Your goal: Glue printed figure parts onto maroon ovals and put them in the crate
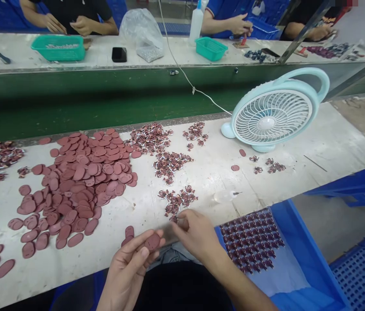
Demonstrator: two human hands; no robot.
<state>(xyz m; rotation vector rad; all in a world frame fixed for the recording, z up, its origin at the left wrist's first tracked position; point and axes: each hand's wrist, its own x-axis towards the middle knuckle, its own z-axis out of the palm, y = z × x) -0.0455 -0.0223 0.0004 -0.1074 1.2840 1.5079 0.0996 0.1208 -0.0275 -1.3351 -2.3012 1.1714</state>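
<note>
My left hand [133, 263] is closed around a flat, dark-red oval disc [152, 242] with tiny holes, held between thumb and fingers above the table's front edge. My right hand [198, 235] reaches to the near end of a small cluster of dark-red and white pieces [177, 201]. Its thumb and forefinger close on one small dark-red piece [173, 219] there; the other fingers are curled and partly hidden. Beside my left hand, a few similar discs [129, 232] lie on the table. A large heap of such discs [82, 172] spreads to the left.
A pale blue fan [268, 123] stands at the back right, its cord running upward. A small clear bottle with a needle tip [226, 196] lies right of the cluster. At lower right, a blue crate [312, 250] holds rows of finished-looking pieces [250, 237]. Co-workers' hands [240, 26] work across the divider.
</note>
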